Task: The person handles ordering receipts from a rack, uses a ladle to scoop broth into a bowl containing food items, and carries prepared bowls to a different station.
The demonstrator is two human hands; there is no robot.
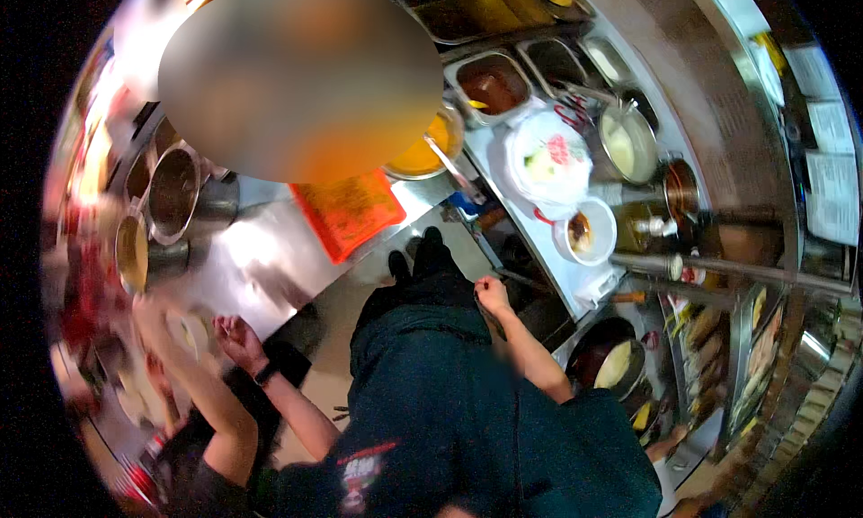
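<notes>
My left hand (239,342), with a dark band at the wrist, is raised near the front edge of the steel worktable (253,268). Its fingers are curled, and blur hides whether anything lies between them. My right hand (492,294) hangs by my right hip beside the white-topped counter (487,148), its fingers curled in and no object visible in it. Closest to it on that counter is a white bowl (585,231) with brown sauce. Beyond the bowl stands a white plastic-lined container (549,157) with pale contents. An orange-red tray (350,214) rests on the worktable's edge.
A co-worker's arm (192,376) reaches in close on my left. Metal pots (174,194) stand at the far left. On the right are a sauce pan (495,90), a pot of pale liquid (628,144) and a dark wok (610,363). A blurred patch hides the upper left.
</notes>
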